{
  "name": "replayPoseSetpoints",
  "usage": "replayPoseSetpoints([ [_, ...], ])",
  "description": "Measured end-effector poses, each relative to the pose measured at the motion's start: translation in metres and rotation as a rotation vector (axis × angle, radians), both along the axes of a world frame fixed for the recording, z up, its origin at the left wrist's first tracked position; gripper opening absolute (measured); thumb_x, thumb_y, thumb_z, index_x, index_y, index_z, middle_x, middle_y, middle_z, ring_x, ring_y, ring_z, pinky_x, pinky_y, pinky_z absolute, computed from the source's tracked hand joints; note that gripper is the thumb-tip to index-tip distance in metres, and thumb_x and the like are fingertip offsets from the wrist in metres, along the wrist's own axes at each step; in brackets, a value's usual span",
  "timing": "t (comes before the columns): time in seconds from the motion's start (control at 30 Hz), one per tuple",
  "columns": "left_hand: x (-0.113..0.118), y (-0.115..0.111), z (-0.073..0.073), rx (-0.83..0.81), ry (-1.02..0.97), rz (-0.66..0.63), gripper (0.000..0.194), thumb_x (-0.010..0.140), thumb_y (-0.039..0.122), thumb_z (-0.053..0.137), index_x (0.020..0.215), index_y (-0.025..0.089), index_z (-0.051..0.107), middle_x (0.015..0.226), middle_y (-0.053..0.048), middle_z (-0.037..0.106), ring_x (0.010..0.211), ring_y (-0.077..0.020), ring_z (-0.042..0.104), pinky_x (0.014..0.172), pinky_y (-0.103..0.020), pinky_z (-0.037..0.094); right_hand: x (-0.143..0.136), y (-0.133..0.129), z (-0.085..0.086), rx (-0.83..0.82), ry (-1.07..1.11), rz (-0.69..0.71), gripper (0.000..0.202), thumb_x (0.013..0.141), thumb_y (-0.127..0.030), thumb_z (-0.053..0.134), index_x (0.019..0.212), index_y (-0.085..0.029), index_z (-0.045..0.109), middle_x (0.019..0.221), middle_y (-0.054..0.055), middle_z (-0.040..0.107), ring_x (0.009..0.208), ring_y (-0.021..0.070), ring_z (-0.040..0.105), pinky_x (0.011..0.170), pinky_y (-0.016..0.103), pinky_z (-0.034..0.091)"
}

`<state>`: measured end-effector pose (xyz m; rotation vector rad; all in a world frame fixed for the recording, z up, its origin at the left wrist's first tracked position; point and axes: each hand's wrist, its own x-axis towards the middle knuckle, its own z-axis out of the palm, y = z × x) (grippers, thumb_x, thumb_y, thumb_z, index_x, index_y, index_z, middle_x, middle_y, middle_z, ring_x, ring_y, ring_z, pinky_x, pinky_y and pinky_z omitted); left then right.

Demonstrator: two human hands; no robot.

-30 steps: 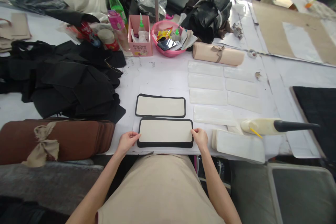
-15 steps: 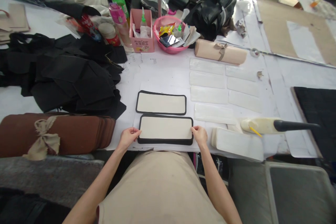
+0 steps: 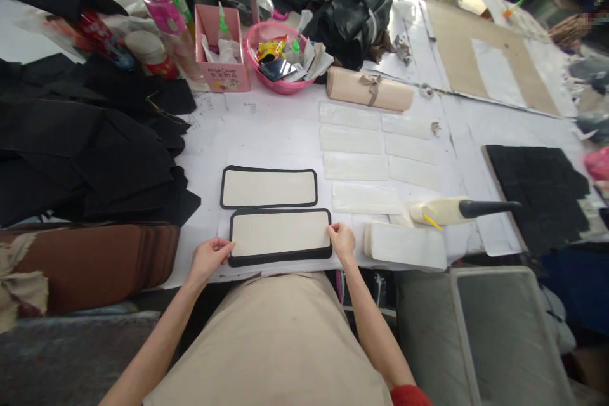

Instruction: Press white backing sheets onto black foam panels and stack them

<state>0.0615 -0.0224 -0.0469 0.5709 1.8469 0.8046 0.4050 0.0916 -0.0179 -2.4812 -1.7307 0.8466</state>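
A cream rectangular panel [image 3: 280, 233] lies on a small stack of black rounded-corner pieces [image 3: 285, 257] at the table's front edge. At its left end, the thumb and fingers of my left hand [image 3: 209, 258] pinch the panel's lower corner. My right hand [image 3: 343, 241] pinches the opposite end, fingers curled. A black border shows around the cream panel. Just behind it lies another cream panel [image 3: 269, 188] on a black piece. To the right of my right hand sits a stack of whitish panels [image 3: 406, 246].
Black sheets [image 3: 90, 139] and tied brown panels [image 3: 90, 260] lie at left. Translucent strips [image 3: 352, 167] lie behind the whitish stack, near a cream bottle with a black handle [image 3: 440, 210]. A pink box [image 3: 223, 76] and pink basin [image 3: 285, 87] stand at the back.
My view has swung to the right, so the table's things appear shifted left. Both hands keep their hold at the cream panel's ends, and the panel lies nearly as before.
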Motion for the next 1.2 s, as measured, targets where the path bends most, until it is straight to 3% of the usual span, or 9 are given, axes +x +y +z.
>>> replayPoseSetpoints([
  [0.7,0.0,0.001,0.001,0.001,0.061,-0.052,0.044,0.056,0.058,0.071,0.066,0.016,0.06,0.047,0.001,0.058,0.039,-0.0108,0.047,0.04,-0.023,0.035,-0.006,-0.014,-0.013,0.169,0.038,0.002,0.025,0.089,-0.033,0.046,0.093,-0.017,0.065,0.092,0.007,0.07,0.084,0.0198,0.064,0.075,0.027,0.039],
  [1.2,0.0,0.0,-0.002,-0.013,0.091,-0.062,0.041,0.059,0.056,0.07,0.067,0.017,0.06,0.048,0.001,0.06,0.042,-0.013,0.052,0.044,-0.024,0.038,0.001,-0.004,-0.009,0.084,0.113,-0.042,0.022,0.084,-0.032,0.052,0.085,-0.019,0.07,0.083,0.004,0.073,0.079,0.0197,0.067,0.071,0.026,0.043],
])
